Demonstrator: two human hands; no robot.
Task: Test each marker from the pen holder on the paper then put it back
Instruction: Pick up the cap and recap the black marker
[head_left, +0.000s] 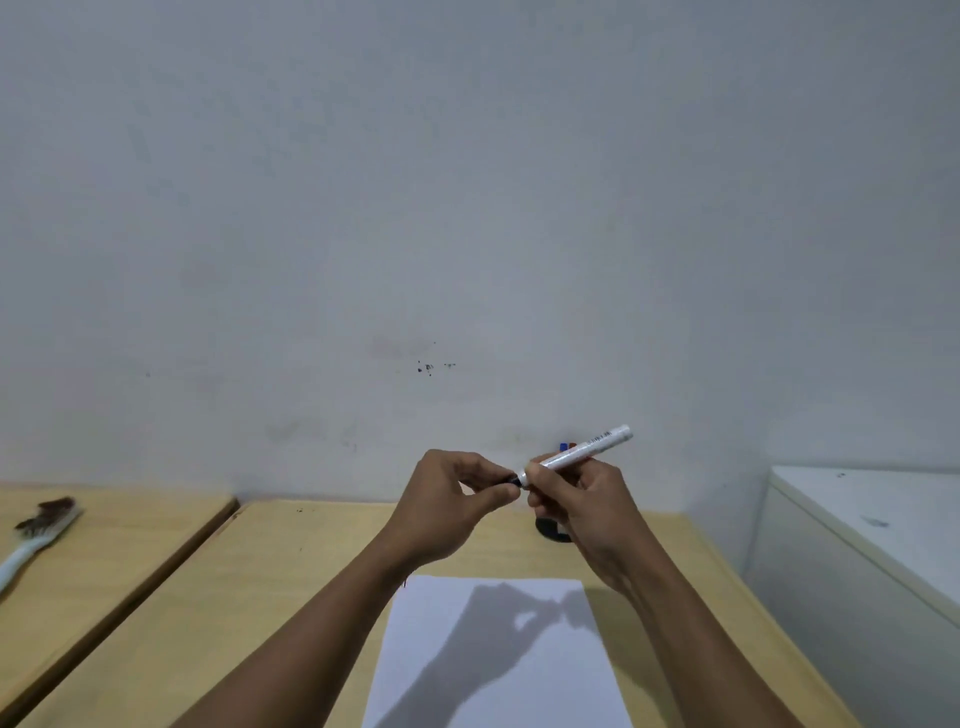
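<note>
Two hands met above the white sheet of paper (498, 660): right hand (582, 512) gripped the white cylindrical marker (576, 454), left hand (447, 499) fingers pinched its dark cap end; the black pen holder (550, 531) sat mostly hidden behind them.

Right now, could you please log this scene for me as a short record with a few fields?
left hand: left hand pinches the dark cap end of the marker
right hand: right hand grips the white marker by its barrel, held above the table
paper: white paper lies flat on the table, looks unmarked where visible
pen holder: dark pen holder mostly hidden behind the right hand; coloured tips show above it
other: a brush lies on the next table, far left
</note>
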